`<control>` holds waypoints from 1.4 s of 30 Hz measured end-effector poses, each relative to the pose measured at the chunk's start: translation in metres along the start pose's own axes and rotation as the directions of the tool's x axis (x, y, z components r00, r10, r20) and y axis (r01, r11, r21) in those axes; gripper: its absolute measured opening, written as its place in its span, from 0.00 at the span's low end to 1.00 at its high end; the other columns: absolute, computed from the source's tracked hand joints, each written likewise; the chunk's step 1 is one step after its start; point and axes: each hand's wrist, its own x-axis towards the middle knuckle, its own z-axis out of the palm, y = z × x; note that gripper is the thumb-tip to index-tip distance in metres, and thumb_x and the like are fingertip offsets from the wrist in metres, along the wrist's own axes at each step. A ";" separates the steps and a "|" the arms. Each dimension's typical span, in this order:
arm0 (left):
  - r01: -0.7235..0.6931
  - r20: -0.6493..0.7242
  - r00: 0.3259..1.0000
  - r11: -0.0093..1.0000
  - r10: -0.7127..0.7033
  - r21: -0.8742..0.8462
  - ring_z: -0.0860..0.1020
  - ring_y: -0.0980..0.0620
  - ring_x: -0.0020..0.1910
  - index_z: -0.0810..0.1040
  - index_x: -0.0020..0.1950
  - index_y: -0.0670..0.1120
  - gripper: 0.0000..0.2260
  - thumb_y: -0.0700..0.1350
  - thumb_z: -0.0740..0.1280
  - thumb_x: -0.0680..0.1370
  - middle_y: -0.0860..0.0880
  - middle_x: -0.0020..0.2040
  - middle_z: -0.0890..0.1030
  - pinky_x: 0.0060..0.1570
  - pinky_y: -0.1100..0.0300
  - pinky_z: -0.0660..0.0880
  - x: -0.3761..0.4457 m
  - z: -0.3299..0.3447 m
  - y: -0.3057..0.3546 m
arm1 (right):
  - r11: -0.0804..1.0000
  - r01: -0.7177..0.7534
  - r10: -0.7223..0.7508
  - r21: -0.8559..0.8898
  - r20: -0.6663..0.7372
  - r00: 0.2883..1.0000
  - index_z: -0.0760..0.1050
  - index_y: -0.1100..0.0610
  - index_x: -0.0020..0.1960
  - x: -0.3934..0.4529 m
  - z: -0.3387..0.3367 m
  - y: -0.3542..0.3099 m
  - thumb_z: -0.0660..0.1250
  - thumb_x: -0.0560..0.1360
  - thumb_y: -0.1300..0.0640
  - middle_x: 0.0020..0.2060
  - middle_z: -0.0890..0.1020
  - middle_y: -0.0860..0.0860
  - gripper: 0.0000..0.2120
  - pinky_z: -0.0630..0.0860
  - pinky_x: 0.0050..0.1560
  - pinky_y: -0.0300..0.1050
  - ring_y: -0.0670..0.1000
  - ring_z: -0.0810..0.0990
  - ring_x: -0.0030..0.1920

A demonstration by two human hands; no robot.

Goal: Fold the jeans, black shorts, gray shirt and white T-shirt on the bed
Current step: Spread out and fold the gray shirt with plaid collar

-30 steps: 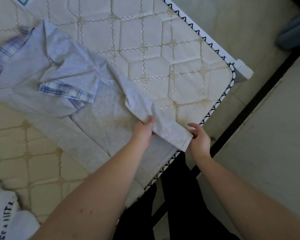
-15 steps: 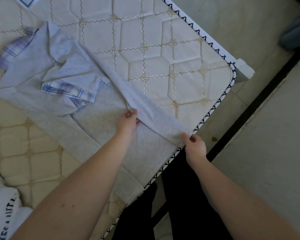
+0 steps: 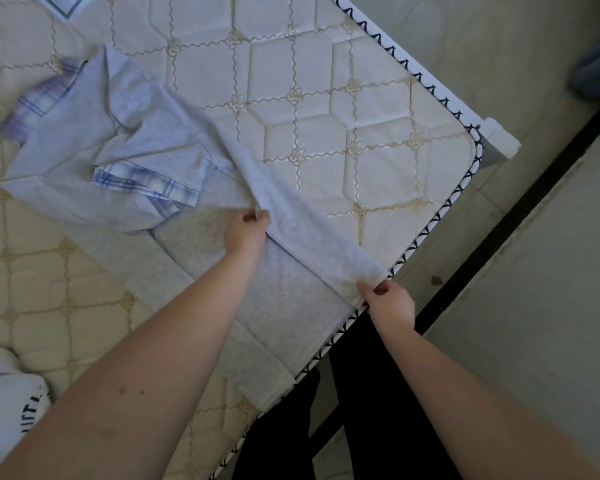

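Note:
The gray shirt [image 3: 174, 258], with plaid-lined collar and cuffs, lies spread across the quilted mattress [image 3: 326, 98]. One long side of it is folded over toward the middle as a raised strip. My left hand [image 3: 248, 230] pinches that strip midway along. My right hand [image 3: 388, 301] grips the strip's hem end at the mattress edge. The white T-shirt [image 3: 4, 400], with black lettering, lies bunched at the lower left. The jeans and black shorts are out of view.
The mattress corner and a white bed-frame post [image 3: 499, 140] sit at the right. Beyond it is a pale tiled floor [image 3: 499, 46] with a dark strip. My legs in black trousers [image 3: 378, 410] stand against the bed's edge.
Both hands drew the shirt's side edge inward over its body, and the strip now lies straighter. The left hand moved up along the fold.

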 end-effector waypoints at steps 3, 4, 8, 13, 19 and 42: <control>0.100 0.074 0.993 0.977 -0.087 -0.189 0.81 0.44 0.56 0.79 0.51 0.45 0.09 0.50 0.64 0.80 0.41 0.55 0.82 0.58 0.49 0.78 0.009 -0.004 0.012 | 0.999 -0.021 0.025 0.034 -0.131 0.991 0.68 0.51 0.42 -0.004 -0.002 -0.007 0.69 0.71 0.37 0.36 0.78 0.48 0.18 0.67 0.29 0.43 0.48 0.76 0.34; 0.175 0.143 0.980 0.946 -0.140 -0.272 0.80 0.46 0.58 0.78 0.56 0.45 0.12 0.51 0.60 0.82 0.43 0.59 0.81 0.57 0.52 0.78 0.011 -0.006 0.017 | 0.998 -0.023 0.034 0.065 -0.173 0.984 0.67 0.51 0.42 -0.005 -0.003 -0.010 0.69 0.72 0.37 0.36 0.77 0.47 0.19 0.66 0.29 0.43 0.48 0.76 0.34; 0.326 0.298 0.933 0.825 -0.203 -0.462 0.74 0.49 0.66 0.68 0.72 0.42 0.20 0.52 0.51 0.85 0.47 0.66 0.76 0.62 0.56 0.72 0.028 -0.012 0.036 | 0.986 0.116 -0.088 0.123 -0.212 0.973 0.67 0.50 0.47 -0.003 -0.003 -0.029 0.67 0.74 0.41 0.39 0.75 0.45 0.15 0.66 0.30 0.42 0.48 0.77 0.38; 0.402 0.324 0.906 0.794 -0.273 -0.455 0.73 0.58 0.27 0.75 0.46 0.47 0.06 0.46 0.63 0.82 0.51 0.34 0.77 0.20 0.68 0.64 0.038 -0.026 0.064 | 0.909 0.417 -0.414 0.009 -0.107 0.904 0.72 0.52 0.60 0.008 0.009 -0.079 0.70 0.75 0.52 0.51 0.76 0.48 0.15 0.74 0.48 0.43 0.48 0.76 0.47; 0.276 0.317 0.938 0.851 -0.138 -0.446 0.80 0.55 0.41 0.77 0.50 0.47 0.01 0.43 0.67 0.79 0.50 0.43 0.82 0.39 0.61 0.78 0.055 -0.036 0.086 | 0.753 0.545 -0.538 -0.370 0.131 0.833 0.72 0.52 0.65 0.024 0.034 -0.139 0.69 0.75 0.46 0.59 0.74 0.54 0.21 0.66 0.62 0.52 0.57 0.72 0.60; -0.050 -0.285 0.870 0.647 0.402 0.760 0.69 0.40 0.67 0.71 0.69 0.43 0.30 0.61 0.67 0.75 0.40 0.66 0.72 0.66 0.47 0.63 0.131 -0.158 0.115 | 0.645 0.713 -0.628 -0.274 0.341 0.699 0.68 0.52 0.70 0.026 0.123 -0.338 0.63 0.77 0.47 0.64 0.73 0.54 0.23 0.66 0.67 0.54 0.56 0.69 0.65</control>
